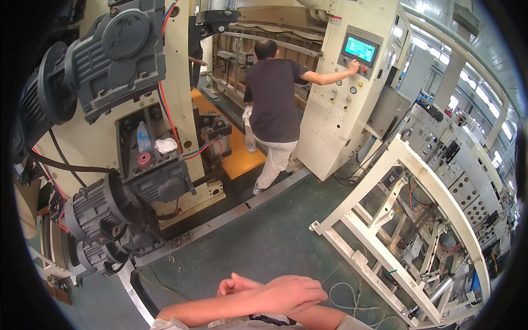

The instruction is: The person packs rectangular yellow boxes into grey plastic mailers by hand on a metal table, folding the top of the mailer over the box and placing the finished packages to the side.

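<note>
Crossed forearms: both arms lie folded at the lower edge of the view, over the green floor (264, 242).
Left hand (294, 294): draped flat over the other forearm, fingers loose and nearly straight, holding nothing.
Right hand (235, 285): tucked behind the left forearm, fingers half curled. The palm is hidden, so whether it holds anything cannot be told.
Cream machine cabinet (330, 126): tallest item, standing well apart from the hands. A co-worker (272, 99) stands at it with one arm stretched to the buttons under its lit screen (359, 49).
White frame (379, 220): the nearest large thing, tilted on the floor to the right of the hands, not touching them.
Frame, handling: judged heavy and stiff, being welded steel with parts mounted inside. Best gripped on a bare outer rail with both hands, clear of the wiring.
Grey motors (118, 47): bolted to the machine side at left, a second one (93, 212) lower down. They look fixed and rigid, not things to lift by hand.
Loose cable (344, 289): thin and pale, looping over the floor just beside the left hand. Judged light and limp — likely to snag if pulled by one end.
Plastic bottle (143, 137): upright in a recess of the left machine, a white rag (165, 145) beside it. Both are light and far from either hand.
</note>
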Tool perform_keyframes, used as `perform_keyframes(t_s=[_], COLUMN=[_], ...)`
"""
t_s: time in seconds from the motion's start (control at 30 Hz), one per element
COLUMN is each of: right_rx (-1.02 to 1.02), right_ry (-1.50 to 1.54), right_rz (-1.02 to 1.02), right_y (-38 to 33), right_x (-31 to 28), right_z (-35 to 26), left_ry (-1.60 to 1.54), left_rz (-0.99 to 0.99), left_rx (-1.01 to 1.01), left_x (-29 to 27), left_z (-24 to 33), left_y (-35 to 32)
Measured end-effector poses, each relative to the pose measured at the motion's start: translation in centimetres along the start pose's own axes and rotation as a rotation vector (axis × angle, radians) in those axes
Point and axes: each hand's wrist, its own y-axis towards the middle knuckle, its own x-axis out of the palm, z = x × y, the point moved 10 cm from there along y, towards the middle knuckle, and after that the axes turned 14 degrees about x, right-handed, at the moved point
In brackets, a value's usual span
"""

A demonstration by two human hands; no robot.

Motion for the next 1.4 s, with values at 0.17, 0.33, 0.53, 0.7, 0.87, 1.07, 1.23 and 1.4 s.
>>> perform_keyframes(t_s=[0.17, 0.33, 0.53, 0.7, 0.87, 1.07, 1.23, 1.4], right_rx=[0.071, -0.005, -0.02, 0.052, -0.065, -0.01, 0.0, -0.107], right_ry=[-0.018, 0.019, 0.074, 0.015, 0.056, 0.117, 0.009, 0.045], right_rz=[0.265, 0.039, -0.024, 0.131, 0.022, 0.09, 0.069, 0.028], right_y=[2.2, 1.4, 0.4, 1.9, 0.5, 0.5, 2.1, 0.1], right_x=[-1.1, 0.9, -0.1, -0.8, 1.0, -2.0, 0.0, 1.2], right_z=[1.5, 0.8, 0.6, 2.3, 0.7, 1.7, 1.8, -0.1], left_ry=[-0.028, -0.031, -0.005, -0.026, -0.01, 0.025, 0.081, 0.107], left_rz=[0.068, 0.005, 0.064, 0.034, 0.04, 0.054, 0.067, 0.045], left_rx=[0.111, 0.033, -0.003, 0.081, -0.008, 0.016, 0.115, 0.062], left_x=[-0.6, -0.4, -0.5, -0.2, -0.2, -0.5, -0.6, -0.8], left_z=[2.8, 1.8, 0.4, 2.5, 0.5, 0.7, 2.6, 0.9], left_y=[2.5, 1.6, -0.6, 1.9, -1.1, -0.5, 0.9, -1.2])
